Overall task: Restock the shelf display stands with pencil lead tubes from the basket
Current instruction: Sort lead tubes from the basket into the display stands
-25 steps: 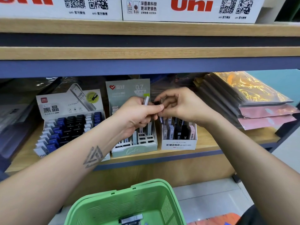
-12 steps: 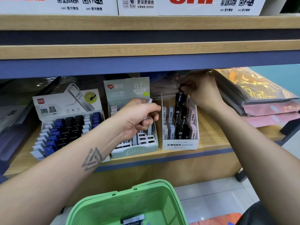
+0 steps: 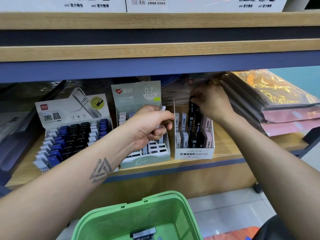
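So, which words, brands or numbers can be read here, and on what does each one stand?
"MONO graph MG": front of the white stand.
"0.7": card of the green stand.
"HB 0.5" and "deli": card of the grey stand.
"uni": white boxes on top.
"0.5 HB": black tubes.
Barcodes and small print are too small to read.

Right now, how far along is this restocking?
Midway. The white MONO display stand already holds rows of tubes; the right hand pinches a black lead tube at its back row. The left hand grips a pale tube. More tubes lie in the green plastic basket.
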A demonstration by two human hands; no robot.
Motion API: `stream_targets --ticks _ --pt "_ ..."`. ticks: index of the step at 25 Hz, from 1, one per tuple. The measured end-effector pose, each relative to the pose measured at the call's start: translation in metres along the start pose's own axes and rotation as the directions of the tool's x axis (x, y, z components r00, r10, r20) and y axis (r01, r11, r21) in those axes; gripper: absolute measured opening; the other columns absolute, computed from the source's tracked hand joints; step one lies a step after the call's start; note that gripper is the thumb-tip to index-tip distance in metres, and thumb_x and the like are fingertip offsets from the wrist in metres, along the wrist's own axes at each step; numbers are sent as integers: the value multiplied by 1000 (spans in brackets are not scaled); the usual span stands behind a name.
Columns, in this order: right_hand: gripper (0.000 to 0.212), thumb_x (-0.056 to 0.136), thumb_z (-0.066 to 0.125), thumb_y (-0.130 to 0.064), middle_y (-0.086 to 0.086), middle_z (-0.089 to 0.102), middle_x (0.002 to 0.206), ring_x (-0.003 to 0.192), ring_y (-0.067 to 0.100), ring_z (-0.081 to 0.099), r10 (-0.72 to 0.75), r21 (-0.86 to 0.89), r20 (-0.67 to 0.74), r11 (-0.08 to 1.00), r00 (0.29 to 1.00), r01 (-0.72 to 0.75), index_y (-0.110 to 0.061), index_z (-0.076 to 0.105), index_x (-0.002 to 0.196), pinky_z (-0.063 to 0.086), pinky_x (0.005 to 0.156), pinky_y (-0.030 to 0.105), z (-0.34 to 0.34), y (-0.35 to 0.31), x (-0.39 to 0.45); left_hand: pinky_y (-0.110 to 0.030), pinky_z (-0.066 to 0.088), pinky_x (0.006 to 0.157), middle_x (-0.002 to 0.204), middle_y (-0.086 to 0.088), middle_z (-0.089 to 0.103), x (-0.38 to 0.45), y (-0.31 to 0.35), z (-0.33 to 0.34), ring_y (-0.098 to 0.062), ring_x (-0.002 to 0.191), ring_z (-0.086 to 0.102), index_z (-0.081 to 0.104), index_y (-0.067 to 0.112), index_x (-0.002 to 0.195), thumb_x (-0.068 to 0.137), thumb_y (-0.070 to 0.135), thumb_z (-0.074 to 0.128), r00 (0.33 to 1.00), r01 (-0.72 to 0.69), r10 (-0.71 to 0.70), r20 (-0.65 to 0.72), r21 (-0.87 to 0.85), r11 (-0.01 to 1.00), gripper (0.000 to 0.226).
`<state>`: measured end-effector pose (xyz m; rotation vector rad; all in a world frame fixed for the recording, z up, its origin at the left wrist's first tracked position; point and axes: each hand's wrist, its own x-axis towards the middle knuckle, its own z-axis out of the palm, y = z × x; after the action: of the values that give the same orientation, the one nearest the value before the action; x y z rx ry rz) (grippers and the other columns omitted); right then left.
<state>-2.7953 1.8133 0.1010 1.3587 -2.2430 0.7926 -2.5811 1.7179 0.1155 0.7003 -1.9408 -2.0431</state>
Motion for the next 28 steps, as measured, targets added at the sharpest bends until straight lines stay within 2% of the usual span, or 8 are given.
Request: stream_targets --ticks 5,11,16,19,20,22,24,28 --pt "12 91 72 -16 4 76 103 93 21 68 41 26 -36 999 998 -40 -14 77 101 50 79 27 3 -1 -1 -21 14 40 72 -11 57 -2 1 2 -12 45 32 55 4 110 97 7 59 999 21 -20 45 -31 999 14" --pt "9 88 74 -13 1 76 102 100 23 68 56 -41 -10 998 998 -57 -18 78 95 53 96 43 6 -2 -4 -20 15 38 72 -10 57 -5 2 -1 -12 47 33 56 3 111 96 8 60 998 27 -25 59 -28 999 16" --pt "16 92 65 -13 7 74 109 103 26 66 53 -170 -20 984 998 -56 -14 78 100 52 91 33 8 -1 -3 -20 27 41 73 -9 60 -6 3 -2 -13 53 42 57 1 114 95 5 54 994 57 -48 102 -85 995 19" --pt "18 93 64 -13 4 76 106 97 20 69 123 21 -10 992 992 -123 -15 79 103 51 84 26 2 -15 -3 -24 41 52 79 -11 62 -9 4 -4 -17 64 51 58 -4 119 95 7 41 977 159 -128 173 -182 970 31" --pt "15 93 67 -16 2 77 103 94 16 70 189 231 60 953 980 -197 -18 79 102 52 84 28 -2 -24 -3 -25 45 56 80 -13 64 -9 4 -5 -18 66 55 58 -6 122 95 6 38 975 173 -139 173 -203 964 35" --pt "9 92 72 -24 3 78 93 80 13 69 207 644 352 654 913 -397 -20 80 93 54 75 30 -10 -44 -7 -28 53 63 84 -17 67 -11 4 -7 -22 71 63 56 -12 128 98 0 38 979 166 -131 158 -228 960 37" --pt "13 88 77 -29 6 77 86 74 15 66 61 729 528 479 847 -489 -17 80 89 51 68 28 -16 -58 -15 -31 60 73 91 -24 69 -15 4 -8 -26 77 70 54 -16 128 100 -5 41 984 138 -104 146 -245 960 33" --pt "10 82 79 -11 9 75 87 83 20 66 11 758 545 420 838 -498 -10 79 92 50 80 33 -17 -71 -21 -42 60 90 109 -35 69 -21 6 -13 -39 98 73 55 -15 125 102 0 48 982 149 -115 152 -231 962 28"
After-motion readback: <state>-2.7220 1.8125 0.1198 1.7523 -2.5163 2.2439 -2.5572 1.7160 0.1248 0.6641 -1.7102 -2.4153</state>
